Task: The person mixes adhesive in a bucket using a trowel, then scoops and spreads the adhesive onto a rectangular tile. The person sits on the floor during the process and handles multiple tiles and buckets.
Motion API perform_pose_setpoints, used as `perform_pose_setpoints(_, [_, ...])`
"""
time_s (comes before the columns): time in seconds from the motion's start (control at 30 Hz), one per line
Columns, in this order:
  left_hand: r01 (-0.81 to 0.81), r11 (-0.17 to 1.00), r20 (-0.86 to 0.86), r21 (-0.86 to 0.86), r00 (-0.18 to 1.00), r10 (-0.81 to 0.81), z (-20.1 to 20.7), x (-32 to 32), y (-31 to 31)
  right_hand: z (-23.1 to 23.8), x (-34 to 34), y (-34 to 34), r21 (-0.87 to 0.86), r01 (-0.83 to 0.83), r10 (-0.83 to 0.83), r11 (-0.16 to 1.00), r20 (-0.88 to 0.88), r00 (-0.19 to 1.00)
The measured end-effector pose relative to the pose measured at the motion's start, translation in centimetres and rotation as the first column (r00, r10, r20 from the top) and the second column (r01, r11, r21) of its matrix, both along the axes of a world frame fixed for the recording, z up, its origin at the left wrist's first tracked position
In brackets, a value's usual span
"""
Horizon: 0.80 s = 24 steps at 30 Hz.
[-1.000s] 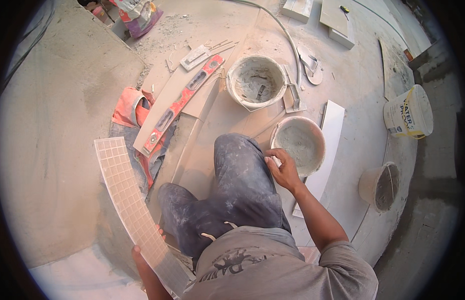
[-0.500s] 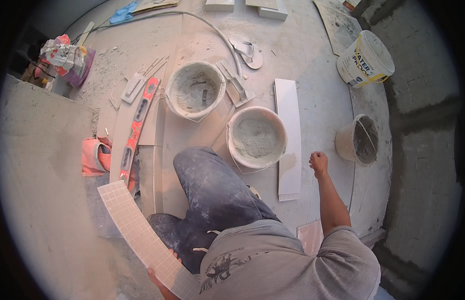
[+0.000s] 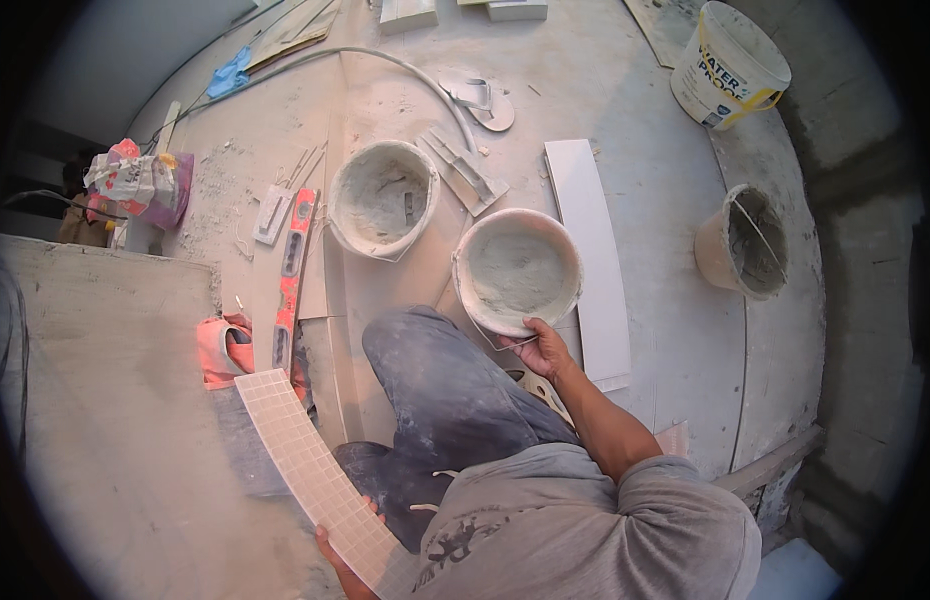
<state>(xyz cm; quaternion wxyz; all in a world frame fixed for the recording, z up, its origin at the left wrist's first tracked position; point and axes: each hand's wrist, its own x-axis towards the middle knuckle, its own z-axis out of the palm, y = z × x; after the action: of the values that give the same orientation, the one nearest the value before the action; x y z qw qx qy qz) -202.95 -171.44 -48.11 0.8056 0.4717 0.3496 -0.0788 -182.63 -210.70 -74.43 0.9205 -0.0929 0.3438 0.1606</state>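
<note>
Your left grip (image 3: 338,562) pinches a long, gridded tile strip (image 3: 297,445), thumb at one edge and fingertips at the other; its near end is beside your grey shirt (image 3: 585,520), its far end near the red spirit level (image 3: 291,275). Your right grip (image 3: 543,352) is closed on the rim of a bucket (image 3: 520,219) of grey mix (image 3: 525,275) (thumb over the lip), just beside the white plank (image 3: 592,265). Those fingers are partly hidden, so whether they catch the wire handle (image 3: 483,334) too is unclear.
</note>
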Motion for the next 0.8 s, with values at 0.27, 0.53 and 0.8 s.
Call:
perform_pose_setpoints(0.27, [-0.014, 1.000, 0.023, -0.021, 1.000, 0.014, -0.9, -1.9, -0.1, -1.0, 10.3, 0.3, -0.064, 0.144, -0.143, 0.987, 0.025, 0.989])
perform_pose_setpoints(0.53, [-0.058, 0.998, -0.011, 0.000, 0.998, 0.058, -1.6, -0.5, -0.3, 1.1, 23.5, -2.3, -0.260, -0.018, 0.087, 0.965, 0.254, 0.963])
perform_pose_setpoints(0.8, [-0.027, 0.998, -0.004, -0.056, 1.000, 0.027, -2.2, 1.2, -0.2, 0.9, 9.7, -25.1, -0.576, 0.601, -0.732, 0.553, 0.007, 0.681])
